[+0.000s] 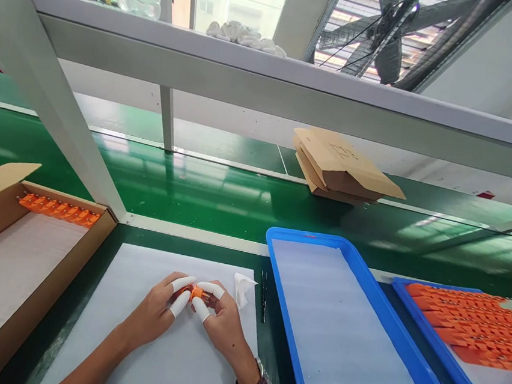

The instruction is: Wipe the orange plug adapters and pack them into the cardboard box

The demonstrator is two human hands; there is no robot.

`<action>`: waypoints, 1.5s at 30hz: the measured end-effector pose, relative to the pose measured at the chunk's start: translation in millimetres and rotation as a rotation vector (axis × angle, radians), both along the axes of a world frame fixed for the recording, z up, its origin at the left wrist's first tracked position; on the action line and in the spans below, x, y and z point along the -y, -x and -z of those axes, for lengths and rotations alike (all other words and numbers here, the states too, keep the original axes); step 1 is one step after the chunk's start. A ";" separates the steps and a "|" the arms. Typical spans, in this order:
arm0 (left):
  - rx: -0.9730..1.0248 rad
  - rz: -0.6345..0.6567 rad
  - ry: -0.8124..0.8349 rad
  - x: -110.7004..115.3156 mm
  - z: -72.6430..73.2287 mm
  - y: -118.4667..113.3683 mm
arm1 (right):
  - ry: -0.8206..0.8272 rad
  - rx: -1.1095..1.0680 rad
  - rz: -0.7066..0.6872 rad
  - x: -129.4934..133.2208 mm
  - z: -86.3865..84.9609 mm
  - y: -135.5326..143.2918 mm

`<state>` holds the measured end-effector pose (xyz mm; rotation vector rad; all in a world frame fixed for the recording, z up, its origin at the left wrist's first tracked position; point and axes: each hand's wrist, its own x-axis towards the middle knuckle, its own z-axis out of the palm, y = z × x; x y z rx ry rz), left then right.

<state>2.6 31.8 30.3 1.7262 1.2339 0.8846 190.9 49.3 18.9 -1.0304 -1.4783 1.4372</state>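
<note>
A small orange part [199, 294] is pinched between my two hands above a white sheet [139, 277]. My left hand [158, 306] grips its left end with thumb and fingers. From the other side, my right hand [223, 321] holds it the same way. White finger cots cover several of my fingertips. Much of the part is hidden by the fingers, so its exact kind does not show. Just beyond my right hand lies a crumpled white wipe [243, 290]. A thin dark pen-like tool [263, 295] rests along the sheet's right edge.
An open cardboard box [53, 293] at left holds a row of orange parts [61, 209]. At right are a paper-lined blue tray [277, 321] and a second blue tray [432, 339] with many orange pieces [474, 324]. Folded cardboard [344, 164] lies behind, under a shelf beam [267, 72].
</note>
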 end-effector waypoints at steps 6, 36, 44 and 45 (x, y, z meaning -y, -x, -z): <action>0.004 0.026 0.096 -2.2 8.7 7.4 | -0.162 0.193 -0.008 -3.2 -4.7 -7.0; -0.086 0.041 0.065 -5.5 18.3 6.8 | -0.365 0.439 -0.269 -8.3 -12.3 -18.6; -0.077 0.077 0.037 -7.6 22.1 8.4 | -0.330 0.441 -0.288 -12.0 -14.0 -17.9; -0.073 0.080 0.021 -7.8 22.3 8.2 | -0.328 0.449 -0.289 -12.2 -13.9 -18.0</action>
